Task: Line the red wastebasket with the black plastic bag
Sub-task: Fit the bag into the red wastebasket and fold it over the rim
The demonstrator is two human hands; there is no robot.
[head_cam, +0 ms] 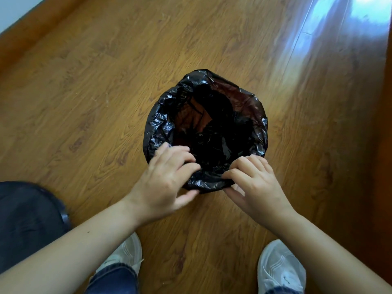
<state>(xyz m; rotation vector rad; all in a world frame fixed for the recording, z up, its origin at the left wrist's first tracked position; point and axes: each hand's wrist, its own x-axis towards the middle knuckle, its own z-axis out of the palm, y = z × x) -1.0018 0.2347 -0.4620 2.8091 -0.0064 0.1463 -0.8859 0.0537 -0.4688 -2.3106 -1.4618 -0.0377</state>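
A glossy wooden floor [89, 85] fills the head view, with window glare at the far right and a pale baseboard along the far left corner. In the middle of it stands the wastebasket, almost wholly hidden: the black plastic bag [161, 126] is draped over its rim all the way round, and only a dim reddish tint showing through the thin film on the far inner wall [235, 93] hints at the red wastebasket beneath.

The person crouches at the near side, white shoes [280, 270] planted on the floor. The left hand [165, 183] pinches the bag's folded edge at the near-left rim, fingers curled over the film and thumb beneath. The right hand [252, 183] grips the same edge at the near-right rim, fingers bent and thumb tucked under the fold. Both are closed on plastic, not on the basket itself.

The film looks thin and crinkled, so a hard tug at the near rim would likely tear it or drag the far side off its lip. The light basket could also tip toward the person if pulled unevenly.

Inside, the bag hangs loose in dark folds; whether it reaches the bottom cannot be told, and nothing else is seen in it.
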